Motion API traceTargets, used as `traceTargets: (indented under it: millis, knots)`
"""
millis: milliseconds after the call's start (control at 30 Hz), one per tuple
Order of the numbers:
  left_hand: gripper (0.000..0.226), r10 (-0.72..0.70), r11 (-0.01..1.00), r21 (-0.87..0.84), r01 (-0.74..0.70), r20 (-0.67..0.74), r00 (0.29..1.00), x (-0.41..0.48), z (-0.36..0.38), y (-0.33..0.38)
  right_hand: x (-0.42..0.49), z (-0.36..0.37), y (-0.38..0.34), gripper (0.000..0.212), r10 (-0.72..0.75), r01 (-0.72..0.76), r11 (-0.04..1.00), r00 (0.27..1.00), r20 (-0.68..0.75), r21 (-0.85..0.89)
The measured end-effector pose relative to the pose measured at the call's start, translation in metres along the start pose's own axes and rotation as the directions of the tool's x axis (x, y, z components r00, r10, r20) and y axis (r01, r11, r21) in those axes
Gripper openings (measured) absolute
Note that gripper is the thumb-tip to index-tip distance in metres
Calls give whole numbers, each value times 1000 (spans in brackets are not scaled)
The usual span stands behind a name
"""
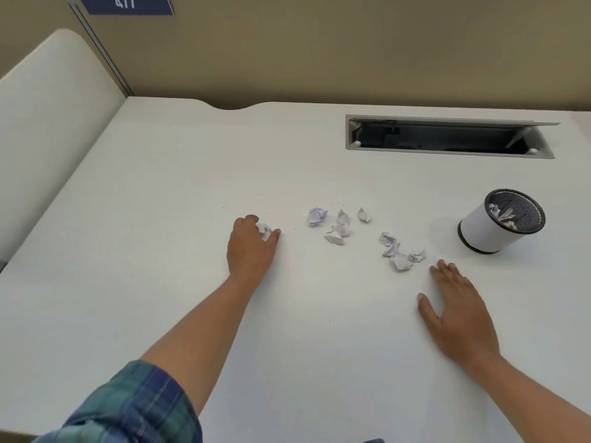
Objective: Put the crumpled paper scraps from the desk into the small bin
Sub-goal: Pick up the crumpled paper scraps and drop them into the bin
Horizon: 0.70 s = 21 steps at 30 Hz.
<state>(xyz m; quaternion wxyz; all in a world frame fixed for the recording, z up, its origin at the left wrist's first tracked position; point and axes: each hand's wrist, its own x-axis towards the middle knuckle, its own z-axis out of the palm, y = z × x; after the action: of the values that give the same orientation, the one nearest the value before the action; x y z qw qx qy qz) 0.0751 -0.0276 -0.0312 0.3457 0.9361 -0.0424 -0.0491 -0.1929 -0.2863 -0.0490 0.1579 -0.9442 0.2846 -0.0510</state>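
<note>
Several crumpled white paper scraps lie on the white desk [160, 219]. One cluster of scraps [339, 225] sits mid-desk, another cluster [399, 254] lies closer to the bin. My left hand [251, 247] has its fingers curled around one scrap [264, 230] at the left end of the row. My right hand [457, 311] rests flat on the desk with fingers spread, just below the right cluster, holding nothing. The small bin [479, 231], white with a black mesh inside, stands at the right and has a few scraps in it.
An open cable tray slot [447, 137] is cut into the desk's back right. A white partition panel [48, 123] rises on the left, and a beige wall runs behind. A dark sign reading 477 [126, 4] hangs top left.
</note>
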Motion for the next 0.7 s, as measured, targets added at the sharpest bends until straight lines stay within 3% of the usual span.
traceTargets:
  millis: [100, 233, 367, 500, 700]
  knots:
    - [47, 6, 1000, 29, -6, 4, 1000, 4, 4, 1, 0, 0, 0, 60, 4, -4, 1000, 1000, -5, 6]
    - [22, 24, 998, 55, -25, 9, 1000, 10, 4, 8, 0, 2, 2, 60, -4, 4, 1000, 1000, -13, 8]
    - [16, 27, 998, 60, -28, 24, 999, 8, 0, 14, 0, 4, 3, 60, -20, 20, 1000, 1000, -19, 16]
    - [14, 20, 998, -60, -17, 52, 998, -17, -7, 21, 3, 2, 1, 59, -29, 30, 998, 999, -18, 51]
    - [6, 65, 977, -209, -39, 120, 991, -88, -7, 32, 28, -14, 3, 46, 134, -117, 948, 990, -36, 297]
